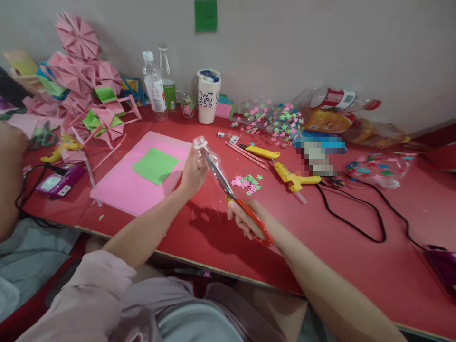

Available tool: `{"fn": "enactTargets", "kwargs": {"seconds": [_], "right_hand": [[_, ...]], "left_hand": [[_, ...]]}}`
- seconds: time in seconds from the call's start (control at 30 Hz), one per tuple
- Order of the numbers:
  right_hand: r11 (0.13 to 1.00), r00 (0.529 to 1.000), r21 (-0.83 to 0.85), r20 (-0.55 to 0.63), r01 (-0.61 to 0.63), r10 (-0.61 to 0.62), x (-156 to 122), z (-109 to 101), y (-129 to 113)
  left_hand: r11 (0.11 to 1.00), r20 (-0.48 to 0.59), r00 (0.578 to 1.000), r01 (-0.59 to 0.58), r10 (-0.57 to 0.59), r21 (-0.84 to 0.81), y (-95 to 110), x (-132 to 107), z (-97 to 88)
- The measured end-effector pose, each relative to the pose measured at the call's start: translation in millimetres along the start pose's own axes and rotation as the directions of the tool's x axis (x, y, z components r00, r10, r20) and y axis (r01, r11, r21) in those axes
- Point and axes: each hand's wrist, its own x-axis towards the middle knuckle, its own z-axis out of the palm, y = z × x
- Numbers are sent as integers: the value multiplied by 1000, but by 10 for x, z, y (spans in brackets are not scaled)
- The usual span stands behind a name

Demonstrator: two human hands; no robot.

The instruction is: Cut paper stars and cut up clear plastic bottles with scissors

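Note:
My left hand [194, 172] is closed around a clear plastic bottle [210, 154], holding it above the red table [320, 247]. My right hand [244, 218] grips the red handles of a pair of scissors [242, 202]. The scissor blades reach up and left against the bottle's side. A small pile of pink and green paper stars [247, 183] lies on the table just behind the scissors.
A pink sheet [128, 190] with a green square [155, 165] lies left of my hands. A yellow glue gun [294, 179] with a black cord, a yellow knife [261, 152], bottles, a white cup [208, 96] and pink folded paper shapes [76, 71] crowd the back. Another person sits at far left.

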Motion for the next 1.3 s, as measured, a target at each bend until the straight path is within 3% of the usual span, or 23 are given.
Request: {"fn": "enactTargets", "kwargs": {"seconds": [0.1,0.17,0.23,0.33,0.6,0.7,1.0,1.3], "right_hand": [[997,1000,-81,21,-15,16,12,-12,31],[995,999,-94,-32,30,-34,19,-19,46],[996,992,-61,-102,70,-75,33,-33,56],[999,986,-50,-163,14,-22,83,-65,87],[972,972,-236,-223,14,-69,159,-80,186],[964,973,-265,-217,22,-82,127,-78,153],[955,979,-296,-189,14,-73,104,-75,132],[979,988,-204,-147,7,-38,125,-78,150]], "left_hand": [[982,-94,989,97,-113,-162,57,90,-25],[951,-89,978,157,-186,-266,85,128,-44],[903,-38,962,240,-271,-356,98,135,-52],[817,61,928,353,-368,-456,111,107,-51],[642,288,853,518,-435,-566,231,76,-86],[626,273,835,542,-478,-561,246,82,-77],[680,213,840,531,-499,-505,241,86,-66],[649,219,831,541,-512,-535,241,101,-91]]}}
